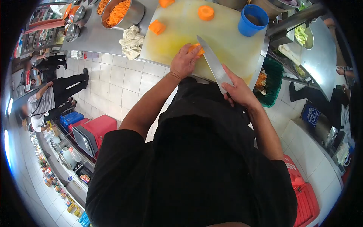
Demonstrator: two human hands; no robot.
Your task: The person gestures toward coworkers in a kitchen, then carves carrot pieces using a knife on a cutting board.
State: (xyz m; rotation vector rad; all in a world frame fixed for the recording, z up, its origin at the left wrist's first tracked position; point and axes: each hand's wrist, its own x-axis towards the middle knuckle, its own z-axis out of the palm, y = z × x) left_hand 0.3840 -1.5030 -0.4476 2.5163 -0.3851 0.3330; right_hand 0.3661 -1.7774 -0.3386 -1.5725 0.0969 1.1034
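Observation:
My left hand (183,62) is closed on a piece of carrot (196,49) near the front edge of the cutting board (227,56). In my right hand (239,89) is a chef's knife (213,60), gripped near the handle. The blade slants up and left, its tip beside the carrot piece; whether it touches cannot be made out. Another carrot chunk (157,27) lies at the board's left side, and a thick carrot piece (206,13) sits farther back. A blue plastic container (253,20) stands on the board's far right corner.
A metal pot (134,15) of carrot strips stands left of the board, with a crumpled white cloth (131,41) nearer me. Below the board's right edge is a green-lined bin (275,81) holding scraps. Other people stand at left (62,90) and right.

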